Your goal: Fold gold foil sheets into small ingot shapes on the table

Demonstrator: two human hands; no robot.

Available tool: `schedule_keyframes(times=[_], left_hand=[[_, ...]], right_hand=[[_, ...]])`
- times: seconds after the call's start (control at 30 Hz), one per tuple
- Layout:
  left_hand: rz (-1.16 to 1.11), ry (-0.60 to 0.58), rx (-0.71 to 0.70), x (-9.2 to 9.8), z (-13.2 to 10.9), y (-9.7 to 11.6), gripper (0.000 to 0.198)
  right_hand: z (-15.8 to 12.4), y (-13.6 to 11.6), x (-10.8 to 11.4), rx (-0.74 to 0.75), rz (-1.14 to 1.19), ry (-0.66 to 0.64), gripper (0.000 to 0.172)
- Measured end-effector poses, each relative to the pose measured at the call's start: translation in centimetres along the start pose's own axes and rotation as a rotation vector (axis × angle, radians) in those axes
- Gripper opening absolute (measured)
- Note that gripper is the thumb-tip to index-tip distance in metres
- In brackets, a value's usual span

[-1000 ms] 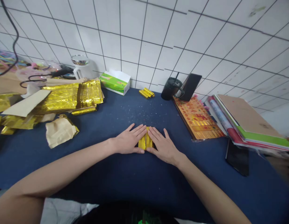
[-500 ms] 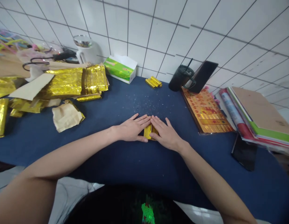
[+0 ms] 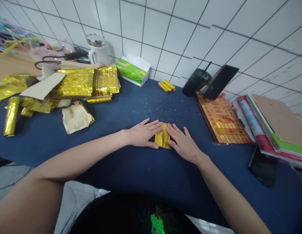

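Observation:
On the dark blue tabletop [image 3: 131, 175], a small piece of folded gold foil paper [image 3: 163, 136] lies between my hands. My left hand [image 3: 143, 133] rests flat with its fingers stretched out, and its fingertips touch the foil's left side. From the right, my right hand [image 3: 184, 141] lies with fingers extended over the foil's right edge. A crease or seam runs down the middle of the foil. Small pale specks are scattered on the cloth just beyond it.
Stacked gold foil paper [image 3: 77, 83] lies at left, near a crumpled tan-backed piece [image 3: 76, 117] and a gold roll [image 3: 11, 116]. Behind are a white mug [image 3: 98, 52], green tissue pack [image 3: 132, 70], small gold rolls [image 3: 167, 85] and black tumbler [image 3: 197, 82]. Folders [image 3: 282, 122] stand at right.
My hands have drawn slightly apart, the right one moving rightward, so more of the gold foil shows. The whole view has shifted a little.

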State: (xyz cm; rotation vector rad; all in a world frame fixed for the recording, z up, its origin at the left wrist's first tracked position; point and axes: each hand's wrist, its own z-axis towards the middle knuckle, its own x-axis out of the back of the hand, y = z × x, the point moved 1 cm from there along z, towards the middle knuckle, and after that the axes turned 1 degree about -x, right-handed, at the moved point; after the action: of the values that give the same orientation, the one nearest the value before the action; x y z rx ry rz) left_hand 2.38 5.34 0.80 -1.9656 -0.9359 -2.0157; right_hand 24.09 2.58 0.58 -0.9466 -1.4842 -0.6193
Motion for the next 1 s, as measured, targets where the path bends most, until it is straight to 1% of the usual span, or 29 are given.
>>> schedule_keyframes(times=[0.17,0.3,0.5,0.7,0.83,0.9,1.0], left_hand=[[0.012,-0.016,0.008,0.4,-0.5,-0.3,0.078],[0.052,0.040,0.032,0.6,-0.7,-0.7,0.070],[0.101,0.109,0.081,0.7,-0.3,-1.3,0.057],[0.085,0.104,0.080,0.4,-0.4,-1.5,0.059],[0.079,0.092,0.089,0.2,-0.4,-1.8,0.057],[0.089,0.090,0.087,0.2,-0.4,-1.8,0.056],[0.110,0.098,0.076,0.6,-0.6,-1.4,0.053]], right_hand=[[-0.2,0.2,0.3,0.012,0.047,-0.033,0.058],[0.3,-0.1,0.1,-0.011,0.009,0.007,0.059],[1.2,-0.4,-0.2,-0.007,-0.028,0.075,0.060],[0.6,0.1,-0.1,-0.007,-0.051,0.082,0.056],[0.5,0.3,-0.1,-0.008,-0.038,0.090,0.051],[0.5,0.3,-0.1,-0.002,-0.021,0.114,0.049],[0.2,0.2,0.1,0.030,0.021,0.197,0.046]])
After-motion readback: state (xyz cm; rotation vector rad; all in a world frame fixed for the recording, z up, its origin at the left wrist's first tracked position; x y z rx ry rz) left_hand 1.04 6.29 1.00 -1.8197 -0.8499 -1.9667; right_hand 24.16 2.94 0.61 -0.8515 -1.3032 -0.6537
